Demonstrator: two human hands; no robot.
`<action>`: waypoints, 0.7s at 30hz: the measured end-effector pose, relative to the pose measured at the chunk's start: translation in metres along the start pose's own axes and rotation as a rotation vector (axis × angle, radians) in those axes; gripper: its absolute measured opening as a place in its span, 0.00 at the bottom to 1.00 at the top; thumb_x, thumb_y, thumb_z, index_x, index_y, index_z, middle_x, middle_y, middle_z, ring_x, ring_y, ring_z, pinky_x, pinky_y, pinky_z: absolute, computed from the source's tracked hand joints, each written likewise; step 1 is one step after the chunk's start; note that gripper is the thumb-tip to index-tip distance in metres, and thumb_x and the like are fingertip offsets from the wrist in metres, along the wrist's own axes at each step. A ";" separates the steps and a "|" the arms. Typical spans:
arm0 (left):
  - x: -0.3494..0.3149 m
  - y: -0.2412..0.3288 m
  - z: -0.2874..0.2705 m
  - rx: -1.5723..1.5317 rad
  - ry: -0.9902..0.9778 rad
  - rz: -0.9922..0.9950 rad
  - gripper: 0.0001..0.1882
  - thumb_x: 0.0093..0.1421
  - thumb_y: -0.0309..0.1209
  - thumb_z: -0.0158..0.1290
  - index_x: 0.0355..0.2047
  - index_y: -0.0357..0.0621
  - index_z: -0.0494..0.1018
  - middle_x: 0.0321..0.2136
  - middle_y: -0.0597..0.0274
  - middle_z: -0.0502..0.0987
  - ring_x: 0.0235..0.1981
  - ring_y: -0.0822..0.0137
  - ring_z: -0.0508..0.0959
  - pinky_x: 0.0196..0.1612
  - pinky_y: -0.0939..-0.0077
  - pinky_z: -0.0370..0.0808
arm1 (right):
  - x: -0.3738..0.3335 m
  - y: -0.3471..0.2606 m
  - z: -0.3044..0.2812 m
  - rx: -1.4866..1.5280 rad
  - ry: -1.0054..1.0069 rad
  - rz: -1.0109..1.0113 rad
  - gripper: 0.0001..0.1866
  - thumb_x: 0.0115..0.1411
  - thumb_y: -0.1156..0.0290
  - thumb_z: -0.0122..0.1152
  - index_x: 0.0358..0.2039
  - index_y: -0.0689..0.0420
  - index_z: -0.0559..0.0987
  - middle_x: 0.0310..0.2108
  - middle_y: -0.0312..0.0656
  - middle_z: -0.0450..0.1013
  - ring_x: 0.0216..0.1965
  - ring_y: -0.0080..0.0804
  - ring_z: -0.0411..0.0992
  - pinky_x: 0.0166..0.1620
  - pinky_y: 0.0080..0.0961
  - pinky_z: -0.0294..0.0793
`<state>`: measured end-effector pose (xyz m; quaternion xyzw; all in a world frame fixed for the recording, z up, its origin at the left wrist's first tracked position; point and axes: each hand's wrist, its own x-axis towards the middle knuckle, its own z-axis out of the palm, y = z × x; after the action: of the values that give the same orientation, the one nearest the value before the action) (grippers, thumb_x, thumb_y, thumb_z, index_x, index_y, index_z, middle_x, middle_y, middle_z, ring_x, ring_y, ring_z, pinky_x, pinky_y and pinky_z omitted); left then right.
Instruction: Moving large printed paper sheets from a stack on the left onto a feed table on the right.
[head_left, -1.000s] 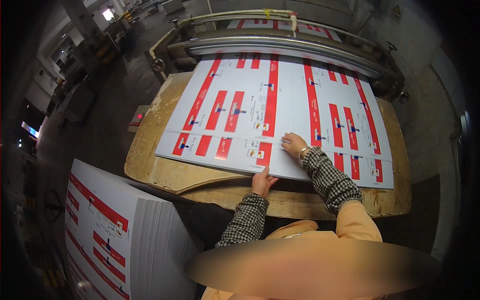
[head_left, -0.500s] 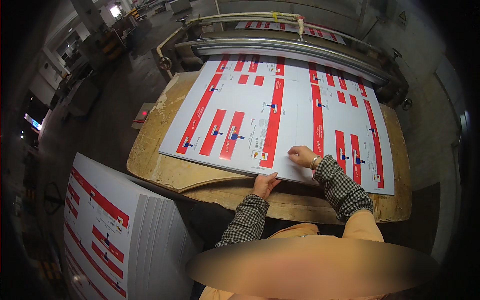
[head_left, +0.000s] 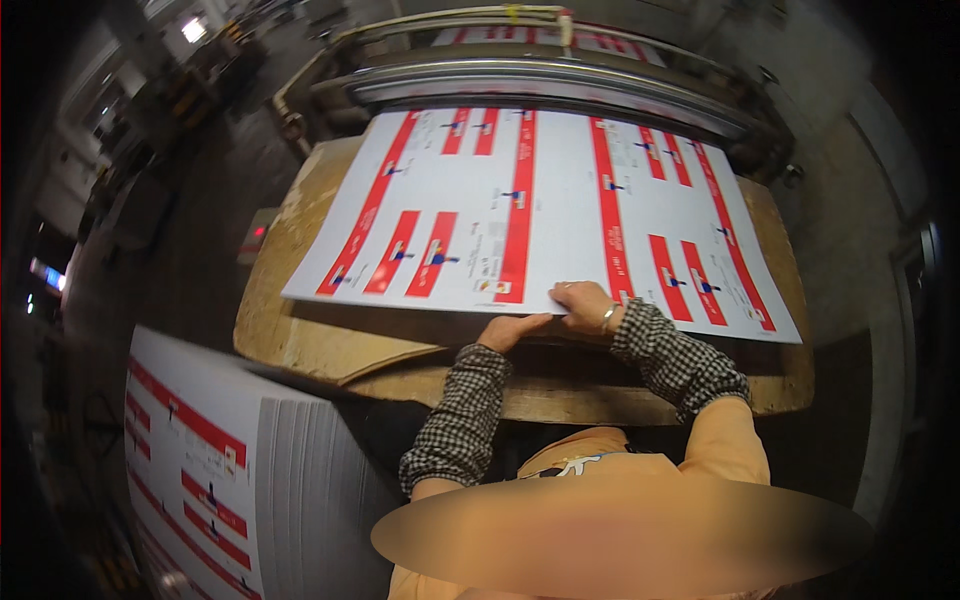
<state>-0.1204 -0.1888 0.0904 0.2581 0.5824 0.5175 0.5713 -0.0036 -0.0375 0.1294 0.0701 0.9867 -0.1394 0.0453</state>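
Note:
A large white printed sheet (head_left: 560,235) with red bars and small blue figures lies over a worn wooden board (head_left: 270,330). Its far end reaches the metal roller (head_left: 540,75). At the near edge, my right hand (head_left: 588,305) is closed on the sheet, thumb side up. My left hand (head_left: 515,330) grips the same edge just to the left, its fingers partly hidden below the sheet. Between my hands and the board, the near edge is held a little up.
To the lower left stands a tall stack of similar printed sheets (head_left: 190,440). A pale pipe (head_left: 450,22) runs above the roller, with another printed sheet (head_left: 540,35) beyond it. A small box with a red light (head_left: 258,232) sits left of the board.
My right hand has come down from above the print and closed on the near edge. That edge has risen off the board. The break in the print near the roller no longer shows.

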 end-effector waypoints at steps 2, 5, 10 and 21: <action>0.000 0.000 0.006 0.009 -0.021 0.116 0.23 0.47 0.37 0.58 0.39 0.33 0.71 0.37 0.56 0.73 0.40 0.69 0.71 0.46 0.80 0.64 | -0.004 0.006 0.009 0.033 -0.012 -0.019 0.23 0.36 0.68 0.61 0.34 0.63 0.70 0.35 0.51 0.68 0.38 0.46 0.67 0.41 0.35 0.67; 0.008 -0.027 -0.002 0.050 0.024 0.170 0.22 0.46 0.34 0.58 0.39 0.32 0.70 0.38 0.56 0.73 0.41 0.68 0.71 0.46 0.79 0.65 | -0.001 0.002 0.007 0.007 -0.143 -0.040 0.31 0.35 0.60 0.65 0.39 0.64 0.69 0.39 0.51 0.66 0.41 0.44 0.66 0.43 0.34 0.66; 0.003 -0.017 0.006 0.047 -0.010 0.114 0.23 0.46 0.36 0.58 0.40 0.32 0.70 0.39 0.56 0.73 0.40 0.68 0.71 0.44 0.79 0.66 | -0.004 0.009 -0.014 0.093 -0.319 0.070 0.27 0.41 0.56 0.62 0.38 0.62 0.71 0.38 0.51 0.69 0.39 0.43 0.69 0.40 0.34 0.67; 0.000 -0.023 0.003 0.117 0.018 0.028 0.23 0.46 0.38 0.58 0.37 0.33 0.72 0.38 0.55 0.74 0.41 0.68 0.71 0.46 0.81 0.63 | -0.009 0.006 -0.019 0.281 -0.065 -0.068 0.09 0.49 0.67 0.52 0.27 0.59 0.76 0.23 0.50 0.72 0.26 0.44 0.71 0.31 0.32 0.69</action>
<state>-0.1110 -0.1950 0.0706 0.2945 0.6133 0.4929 0.5425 0.0051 -0.0276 0.1465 0.0377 0.9573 -0.2800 0.0621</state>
